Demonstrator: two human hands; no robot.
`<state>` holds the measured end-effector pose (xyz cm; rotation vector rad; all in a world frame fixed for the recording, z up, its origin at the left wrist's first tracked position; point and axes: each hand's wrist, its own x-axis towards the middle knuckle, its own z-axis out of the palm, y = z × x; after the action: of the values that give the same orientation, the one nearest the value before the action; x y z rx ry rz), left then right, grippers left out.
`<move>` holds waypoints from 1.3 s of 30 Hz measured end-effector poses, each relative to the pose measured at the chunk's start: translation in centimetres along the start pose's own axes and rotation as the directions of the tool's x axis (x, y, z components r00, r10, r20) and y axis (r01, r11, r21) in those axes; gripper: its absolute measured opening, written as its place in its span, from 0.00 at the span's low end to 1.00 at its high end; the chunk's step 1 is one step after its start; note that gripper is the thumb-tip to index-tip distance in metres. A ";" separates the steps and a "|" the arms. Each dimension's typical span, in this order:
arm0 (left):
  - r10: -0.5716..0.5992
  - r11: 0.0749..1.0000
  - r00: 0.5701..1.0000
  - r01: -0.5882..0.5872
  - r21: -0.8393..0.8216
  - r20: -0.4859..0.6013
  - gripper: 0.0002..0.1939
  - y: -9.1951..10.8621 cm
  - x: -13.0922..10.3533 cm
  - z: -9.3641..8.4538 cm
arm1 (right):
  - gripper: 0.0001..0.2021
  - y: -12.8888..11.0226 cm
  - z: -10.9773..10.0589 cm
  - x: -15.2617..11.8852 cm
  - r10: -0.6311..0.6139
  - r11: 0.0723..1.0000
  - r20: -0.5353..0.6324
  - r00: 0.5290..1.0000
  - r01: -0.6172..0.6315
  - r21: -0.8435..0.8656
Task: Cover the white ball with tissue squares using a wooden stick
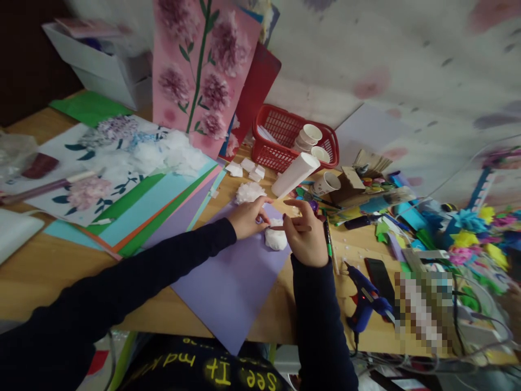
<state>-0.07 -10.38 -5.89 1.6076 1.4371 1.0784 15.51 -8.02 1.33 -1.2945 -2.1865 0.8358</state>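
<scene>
My left hand (249,218) is closed in a pinch over the far part of a purple sheet (236,277). Whatever its fingertips hold is too small to make out. Across from it, my right hand (307,236) is curled around a thin brownish stick (299,228), whose end points toward the left fingertips. Just below the stick, on the sheet, sits a round white tissue-paper puff (275,240), partly hidden by the right fingers. A second ruffled white puff (249,192) lies just beyond my left hand.
A white roll (296,175) and paper cup (326,183) stand near a red basket (277,152). A blue glue gun (368,298) and dark phone (380,279) lie right. Coloured sheets (138,209) and flower artwork (89,190) spread left; a pink flower picture (203,70) stands behind.
</scene>
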 end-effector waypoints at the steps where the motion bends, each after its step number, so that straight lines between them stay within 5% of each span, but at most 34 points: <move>1: 0.004 1.000 1.000 -0.004 -0.005 0.005 0.28 0.0 0.0 0.0 | 0.15 -0.1 -0.1 0.1 -0.005 0.999 -0.002 1.000 0.005 -0.042; 7: 0.025 0.999 1.000 -0.025 -0.032 -0.013 0.28 -0.3 0.1 0.0 | 0.16 -0.6 0.0 0.8 -0.018 0.979 0.025 1.000 0.022 -0.201; 16: 0.039 0.998 0.997 -0.042 -0.038 -0.064 0.27 0.2 0.0 -0.1 | 0.15 -1.3 -0.7 0.9 -0.032 0.984 0.031 0.999 0.037 -0.174; 22: 0.047 0.998 0.989 -0.051 -0.029 -0.137 0.26 0.4 0.0 -0.2 | 0.13 -1.4 -2.8 -1.0 -0.010 0.998 -0.164 0.986 0.020 0.058; 27: 0.055 0.998 0.981 -0.055 0.004 -0.185 0.17 1.6 -0.3 -1.7 | 0.14 0.1 -3.4 -2.5 0.078 0.976 -0.390 0.917 0.009 0.216; 30: 0.043 0.998 0.982 -0.034 0.052 -0.182 0.09 2.2 -1.1 -2.6 | 0.16 1.1 -3.1 -2.8 0.140 0.963 -0.395 0.908 -0.032 0.267; 35: -0.061 0.979 0.962 0.110 0.174 -0.267 0.11 1.7 -2.9 -5.9 | 0.17 1.4 -2.1 -2.9 0.141 0.943 -0.309 0.941 -0.032 0.331; 37: -0.108 0.948 0.912 0.214 0.237 -0.396 0.12 1.0 -3.4 -8.9 | 0.17 1.5 -1.9 -3.0 0.128 0.941 -0.293 0.948 -0.022 0.339; 39: -0.125 0.897 0.808 0.340 0.283 -0.575 0.14 0.3 -3.9 -12.7 | 0.18 1.7 -1.8 -3.0 0.118 0.944 -0.293 0.949 -0.016 0.328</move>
<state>-11.77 -14.59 -1.08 1.3530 2.2849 1.2218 19.10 -9.56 1.21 -1.2441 -1.6887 0.9043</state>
